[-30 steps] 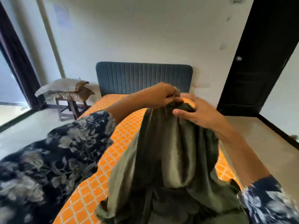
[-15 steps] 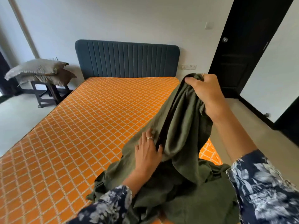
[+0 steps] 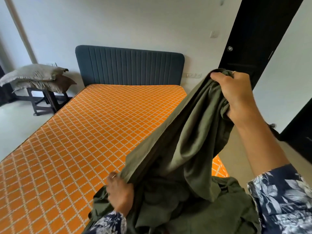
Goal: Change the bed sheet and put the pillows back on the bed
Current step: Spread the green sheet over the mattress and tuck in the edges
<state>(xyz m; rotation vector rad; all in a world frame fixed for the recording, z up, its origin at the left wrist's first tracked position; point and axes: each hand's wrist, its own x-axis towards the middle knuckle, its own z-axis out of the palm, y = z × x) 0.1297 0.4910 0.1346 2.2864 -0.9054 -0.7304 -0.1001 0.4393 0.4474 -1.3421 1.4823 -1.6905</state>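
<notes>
Since half a second earlier, the left hand (image 3: 120, 191) had slid down the cloth toward the foot of the bed and closed on it, where before it had lain flat with fingers spread; the right hand (image 3: 236, 93) stayed raised with its bunch of fabric.

From the head camera, the olive-green bed sheet (image 3: 189, 149) was stretched in a slanting band between the two hands, its remaining folds heaped on the near right corner of the mattress (image 3: 87, 141). The right hand's fingers were curled tight round a gathered end of the sheet, held high beside the dark door (image 3: 253, 39). The left hand pinched the sheet's edge low down, just above the mattress. The orange, diamond-patterned mattress lay bare up to the blue-grey headboard (image 3: 130, 65). Two pillows (image 3: 37, 78) sat stacked on a small dark stool (image 3: 45, 102) to the left of the bed, apart from it.
</notes>
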